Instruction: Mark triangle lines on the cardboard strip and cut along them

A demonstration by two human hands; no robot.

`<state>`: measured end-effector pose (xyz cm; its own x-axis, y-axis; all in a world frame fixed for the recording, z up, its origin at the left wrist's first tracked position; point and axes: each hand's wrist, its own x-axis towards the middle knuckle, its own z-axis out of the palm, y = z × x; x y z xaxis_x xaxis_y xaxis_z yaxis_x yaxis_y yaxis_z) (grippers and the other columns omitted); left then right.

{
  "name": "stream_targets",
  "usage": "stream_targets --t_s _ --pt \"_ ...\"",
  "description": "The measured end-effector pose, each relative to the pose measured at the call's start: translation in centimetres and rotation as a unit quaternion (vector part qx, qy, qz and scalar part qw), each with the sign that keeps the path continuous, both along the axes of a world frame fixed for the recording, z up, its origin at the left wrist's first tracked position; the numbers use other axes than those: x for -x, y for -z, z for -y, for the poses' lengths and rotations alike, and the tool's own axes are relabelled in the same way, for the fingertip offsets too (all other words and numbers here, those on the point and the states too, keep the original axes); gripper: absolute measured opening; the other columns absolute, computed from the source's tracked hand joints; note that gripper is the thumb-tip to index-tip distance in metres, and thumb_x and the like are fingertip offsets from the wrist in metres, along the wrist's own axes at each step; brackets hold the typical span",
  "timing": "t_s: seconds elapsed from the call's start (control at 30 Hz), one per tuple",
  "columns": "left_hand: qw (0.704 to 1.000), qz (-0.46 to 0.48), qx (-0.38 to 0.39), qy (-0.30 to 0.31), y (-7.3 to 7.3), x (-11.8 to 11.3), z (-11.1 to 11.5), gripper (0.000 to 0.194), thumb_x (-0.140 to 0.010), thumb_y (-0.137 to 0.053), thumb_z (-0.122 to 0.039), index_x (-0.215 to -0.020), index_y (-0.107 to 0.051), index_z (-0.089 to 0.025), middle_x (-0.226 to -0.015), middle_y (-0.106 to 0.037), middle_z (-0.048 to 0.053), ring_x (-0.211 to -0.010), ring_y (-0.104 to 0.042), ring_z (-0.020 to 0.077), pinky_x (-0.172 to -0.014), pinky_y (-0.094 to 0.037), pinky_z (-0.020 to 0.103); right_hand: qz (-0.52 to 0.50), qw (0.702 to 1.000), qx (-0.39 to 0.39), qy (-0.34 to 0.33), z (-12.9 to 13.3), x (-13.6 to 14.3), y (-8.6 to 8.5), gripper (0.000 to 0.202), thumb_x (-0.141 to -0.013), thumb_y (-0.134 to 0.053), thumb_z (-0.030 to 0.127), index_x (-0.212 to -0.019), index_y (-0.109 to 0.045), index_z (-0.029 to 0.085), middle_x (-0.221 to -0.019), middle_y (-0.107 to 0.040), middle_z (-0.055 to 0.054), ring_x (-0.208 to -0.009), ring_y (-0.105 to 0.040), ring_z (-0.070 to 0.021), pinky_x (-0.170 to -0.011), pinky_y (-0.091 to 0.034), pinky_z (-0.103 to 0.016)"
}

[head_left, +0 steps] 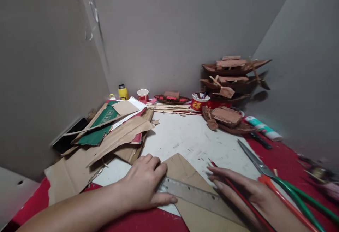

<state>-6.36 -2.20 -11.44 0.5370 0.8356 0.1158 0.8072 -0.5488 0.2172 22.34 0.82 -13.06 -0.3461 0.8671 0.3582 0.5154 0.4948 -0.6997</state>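
A metal ruler (pixel 196 193) lies across a brown cardboard piece (pixel 182 166) in front of me. My left hand (pixel 147 180) grips the ruler's left end, its thumb below the near edge and its fingers above. In my right hand (pixel 246 193), near the ruler's right part, is a red and black pencil (pixel 242 195). The pencil's tip points up and away, clear of the cardboard. Right of that hand lie large scissors (pixel 275 179) with red and green handles, their blades together. A white board (pixel 172 136) is under the cardboard.
Cardboard scraps (pixel 119 136) are heaped at left, beside a black tablet-like object (pixel 70 136). Thin wooden sticks (pixel 172 107), a red paper cup (pixel 200 102) and a yellow bottle (pixel 123 92) stand or lie along the back. Several model boats (pixel 227 117) are at back right, near a white-green tube (pixel 263 128).
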Motion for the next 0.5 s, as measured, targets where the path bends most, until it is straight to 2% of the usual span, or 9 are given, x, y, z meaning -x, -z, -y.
stream_targets --t_s 0.23,0.37,0.5 --pt "0.998 0.053 0.014 -0.013 0.8 -0.7 0.4 0.064 -0.072 -0.078 -0.062 -0.117 -0.064 -0.019 -0.109 -0.064 0.01 -0.096 -0.059 0.0269 -0.084 -0.048 0.037 0.058 0.997 0.042 0.008 0.4 -0.3 0.0 0.042 -0.088 -0.058 0.048 -0.113 -0.075 0.019 -0.117 -0.075 -0.014 -0.109 -0.071 -0.0342 -0.092 -0.058 -0.039" --pt "0.997 0.076 0.015 -0.016 1.4 -1.6 1.2 0.06 -0.072 -0.079 -0.06 -0.113 -0.067 -0.019 -0.109 -0.065 0.01 -0.097 -0.059 0.027 -0.086 -0.046 0.036 0.054 0.998 0.04 -0.002 0.4 0.0 0.3 0.045 -0.087 -0.055 0.049 -0.111 -0.075 0.016 -0.116 -0.075 -0.015 -0.107 -0.072 -0.034 -0.092 -0.058 -0.039" --pt "0.995 0.09 0.019 -0.044 1.5 -1.9 1.7 0.06 -0.068 -0.083 -0.058 -0.111 -0.069 -0.02 -0.106 -0.066 0.01 -0.096 -0.06 0.0269 -0.084 -0.046 0.035 0.045 0.998 0.035 -0.02 -0.2 0.0 1.4 0.043 -0.088 -0.056 0.049 -0.108 -0.075 0.016 -0.11 -0.078 -0.015 -0.102 -0.074 -0.0332 -0.088 -0.059 -0.038"
